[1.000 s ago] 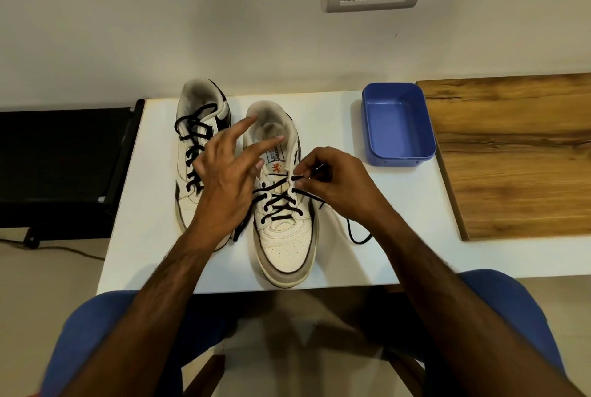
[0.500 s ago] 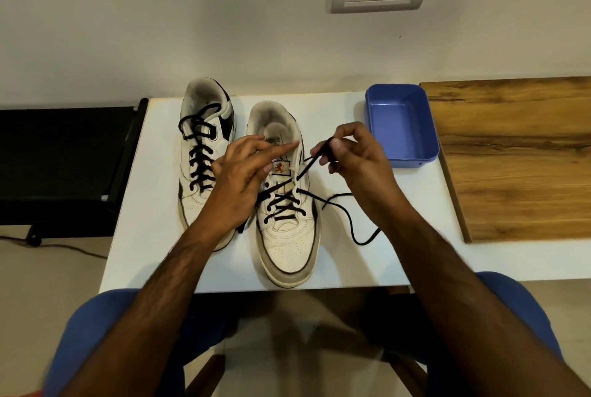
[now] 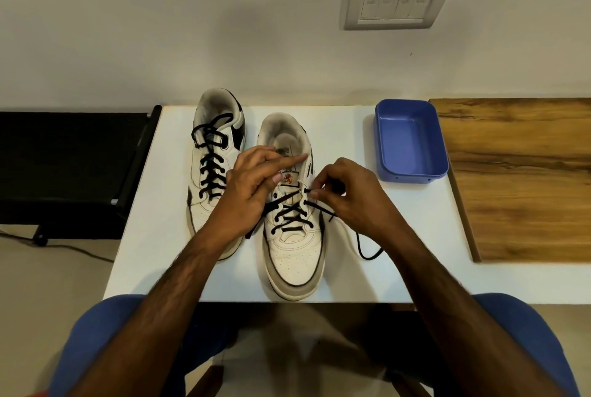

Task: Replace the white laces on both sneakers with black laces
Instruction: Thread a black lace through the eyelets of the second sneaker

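Black lace [image 3: 289, 214]: tip now back down at an eyelet.
Right hand [image 3: 348, 195]: came down, pinching lace.
Left hand [image 3: 252, 188]: stays on shoe [image 3: 294, 256], fingers loosely straight.

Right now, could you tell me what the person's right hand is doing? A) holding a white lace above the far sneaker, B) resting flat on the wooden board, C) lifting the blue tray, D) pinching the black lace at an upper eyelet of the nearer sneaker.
D: the right hand pinches the black lace beside an upper eyelet of the nearer sneaker, while the blue tray sits untouched to the right.
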`<state>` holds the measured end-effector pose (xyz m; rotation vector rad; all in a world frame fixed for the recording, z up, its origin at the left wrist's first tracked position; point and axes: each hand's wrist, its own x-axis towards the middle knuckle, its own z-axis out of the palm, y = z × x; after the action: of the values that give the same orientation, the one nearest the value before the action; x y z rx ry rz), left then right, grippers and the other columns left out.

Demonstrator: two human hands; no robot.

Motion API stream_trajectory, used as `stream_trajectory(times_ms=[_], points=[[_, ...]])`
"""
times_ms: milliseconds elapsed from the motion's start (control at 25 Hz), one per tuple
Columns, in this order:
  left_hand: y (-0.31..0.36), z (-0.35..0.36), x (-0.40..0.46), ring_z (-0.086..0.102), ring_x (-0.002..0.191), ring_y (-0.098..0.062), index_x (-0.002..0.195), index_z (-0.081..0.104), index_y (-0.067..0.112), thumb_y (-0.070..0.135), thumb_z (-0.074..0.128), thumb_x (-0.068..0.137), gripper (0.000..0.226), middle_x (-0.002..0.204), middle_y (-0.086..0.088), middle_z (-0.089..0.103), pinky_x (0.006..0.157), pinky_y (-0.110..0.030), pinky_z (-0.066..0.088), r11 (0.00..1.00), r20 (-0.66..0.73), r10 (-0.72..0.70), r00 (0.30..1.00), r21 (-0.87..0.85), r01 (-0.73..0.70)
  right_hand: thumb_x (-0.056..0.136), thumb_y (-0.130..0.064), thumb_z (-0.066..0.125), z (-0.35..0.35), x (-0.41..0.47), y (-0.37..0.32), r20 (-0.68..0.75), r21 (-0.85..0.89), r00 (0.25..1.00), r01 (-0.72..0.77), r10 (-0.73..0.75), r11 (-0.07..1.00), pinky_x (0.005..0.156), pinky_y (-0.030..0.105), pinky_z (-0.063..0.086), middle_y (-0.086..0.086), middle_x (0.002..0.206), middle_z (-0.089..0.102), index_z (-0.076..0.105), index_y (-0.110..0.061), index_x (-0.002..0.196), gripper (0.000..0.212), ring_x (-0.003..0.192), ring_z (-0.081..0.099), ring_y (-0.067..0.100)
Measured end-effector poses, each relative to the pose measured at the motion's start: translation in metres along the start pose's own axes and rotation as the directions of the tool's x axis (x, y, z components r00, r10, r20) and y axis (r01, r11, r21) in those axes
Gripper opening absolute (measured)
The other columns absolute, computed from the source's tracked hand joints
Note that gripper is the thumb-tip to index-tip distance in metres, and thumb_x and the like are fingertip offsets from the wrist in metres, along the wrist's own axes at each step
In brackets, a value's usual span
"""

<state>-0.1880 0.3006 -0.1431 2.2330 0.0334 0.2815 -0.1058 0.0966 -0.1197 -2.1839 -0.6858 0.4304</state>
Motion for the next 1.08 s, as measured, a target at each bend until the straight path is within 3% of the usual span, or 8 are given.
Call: stream_trajectory(times_ms=[160, 240, 400, 600, 680, 800, 880, 1080], points=[[0.003, -0.002, 0.0, 0.039, 0.131, -0.013, 0.14, 0.053, 0.049, 0.026, 0.039, 0.104, 0.045, 0.114, 0.016, 0.055, 0.106, -0.062, 0.029, 0.999, 0.026, -0.014, 1.0, 0.041, 0.013, 0.098, -0.004, 0.058, -0.012, 0.001, -0.001, -0.062, 0.766, 0.997, 0.013, 0.053, 0.643, 0.078, 0.025, 0.049, 0.006, 0.1, 0.066, 0.06, -0.011, 0.091, 0.01, 0.091, 0.062, 0.012], [0.004, -0.002, -0.001, 0.039, 0.131, -0.013, 0.139, 0.056, 0.045, 0.025, 0.04, 0.104, 0.043, 0.114, 0.015, 0.056, 0.106, -0.06, 0.027, 0.999, 0.027, -0.028, 0.999, 0.028, 0.027, 0.101, -0.007, 0.052, -0.013, 0.001, -0.002, -0.035, 0.869, 0.993, -0.025, 0.111, 0.494, 0.072, 0.029, 0.046, 0.007, 0.088, 0.068, 0.057, -0.011, 0.094, 0.01, 0.08, 0.06, 0.015], [0.003, -0.004, 0.0, 0.039, 0.131, -0.014, 0.139, 0.059, 0.037, 0.022, 0.043, 0.104, 0.042, 0.114, 0.01, 0.058, 0.112, -0.053, 0.029, 1.0, 0.037, -0.009, 0.999, -0.025, 0.009, 0.092, -0.031, 0.072, -0.003, -0.002, -0.003, 0.037, 0.318, 0.997, -0.081, 0.074, 0.945, 0.062, 0.021, 0.042, -0.009, 0.063, 0.056, 0.064, -0.022, 0.099, 0.014, 0.059, 0.049, 0.005], [0.004, -0.004, 0.001, 0.042, 0.126, -0.016, 0.14, 0.059, 0.033, 0.019, 0.043, 0.103, 0.042, 0.111, 0.007, 0.057, 0.112, -0.046, 0.032, 0.999, 0.033, 0.009, 0.999, -0.037, -0.008, 0.09, -0.027, 0.074, 0.001, 0.0, -0.001, 0.017, -0.021, 1.0, 0.004, -0.003, 1.0, 0.065, 0.018, 0.039, -0.012, 0.081, 0.06, 0.068, -0.024, 0.089, 0.007, 0.073, 0.054, 0.005], [0.002, -0.003, 0.001, 0.043, 0.124, -0.017, 0.14, 0.058, 0.037, 0.02, 0.042, 0.104, 0.043, 0.108, 0.012, 0.055, 0.108, -0.055, 0.033, 1.0, 0.034, 0.014, 0.999, -0.008, -0.014, 0.095, -0.019, 0.068, 0.002, 0.001, 0.001, 0.0, 0.119, 1.0, 0.016, -0.016, 0.993, 0.074, 0.021, 0.044, -0.005, 0.092, 0.062, 0.065, -0.019, 0.092, 0.004, 0.085, 0.058, 0.011], [-0.002, -0.002, 0.001, 0.043, 0.122, -0.017, 0.14, 0.057, 0.04, 0.022, 0.041, 0.104, 0.044, 0.106, 0.013, 0.053, 0.104, -0.06, 0.033, 1.0, 0.037, 0.025, 0.999, -0.001, -0.025, 0.099, -0.008, 0.055, -0.01, 0.002, -0.002, -0.017, 0.843, 0.993, -0.047, 0.113, 0.536, 0.073, 0.024, 0.047, 0.001, 0.094, 0.067, 0.06, -0.01, 0.095, 0.006, 0.088, 0.062, 0.014], [-0.002, -0.002, 0.001, 0.044, 0.122, -0.017, 0.14, 0.058, 0.039, 0.021, 0.041, 0.104, 0.044, 0.106, 0.013, 0.053, 0.105, -0.058, 0.034, 1.0, 0.032, 0.023, 0.999, -0.014, -0.023, 0.1, -0.009, 0.051, -0.015, 0.003, -0.003, 0.0, 0.955, 0.978, -0.062, 0.207, 0.291, 0.067, 0.027, 0.045, 0.006, 0.088, 0.068, 0.058, -0.009, 0.095, 0.009, 0.078, 0.059, 0.017], [-0.001, -0.003, 0.003, 0.044, 0.122, -0.018, 0.139, 0.061, 0.029, 0.019, 0.043, 0.104, 0.04, 0.107, 0.004, 0.057, 0.11, -0.034, 0.032, 0.999, 0.035, 0.034, 0.999, -0.03, -0.033, 0.094, -0.036, 0.069, -0.004, 0.001, -0.001, -0.017, 0.435, 0.989, -0.123, 0.145, 0.892, 0.064, 0.023, 0.044, -0.01, 0.069, 0.062, 0.066, -0.02, 0.097, 0.016, 0.066, 0.053, 0.006]])
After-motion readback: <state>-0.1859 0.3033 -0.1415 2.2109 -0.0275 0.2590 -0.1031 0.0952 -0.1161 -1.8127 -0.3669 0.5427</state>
